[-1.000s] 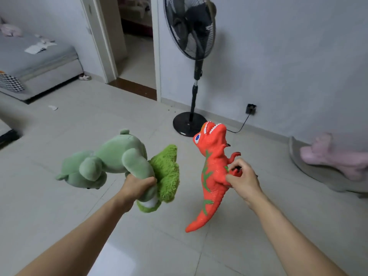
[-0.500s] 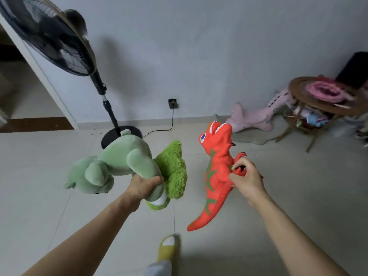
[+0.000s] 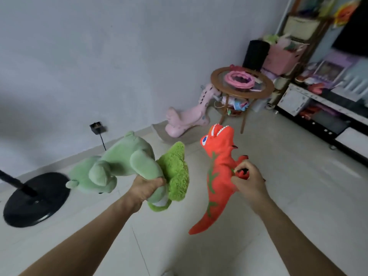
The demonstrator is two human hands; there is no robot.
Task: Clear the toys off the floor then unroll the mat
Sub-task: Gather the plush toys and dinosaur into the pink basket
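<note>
My left hand (image 3: 147, 188) grips a pale green plush toy (image 3: 119, 162) by one leg, together with a fuzzy bright green plush (image 3: 176, 176); both hang in the air above the tiled floor. My right hand (image 3: 250, 181) is closed on the leg of an orange rubber dinosaur (image 3: 217, 168), which hangs head up with its tail pointing down. A black roll (image 3: 255, 55), possibly the mat, stands upright behind the round table. A pink toy ride-on (image 3: 187, 119) rests on the floor by the wall.
A fan's black round base (image 3: 35, 200) sits on the floor at the left, its cord running to a wall plug (image 3: 97, 127). A round wooden table (image 3: 242, 85) with a pink ring on top stands ahead. Cluttered shelves (image 3: 294, 46) and a low cabinet (image 3: 322, 116) line the right side.
The view has swung to the right: the doorway and fan head left the frame, the round table and shelves came in. Both hands keep hold of their toys.
</note>
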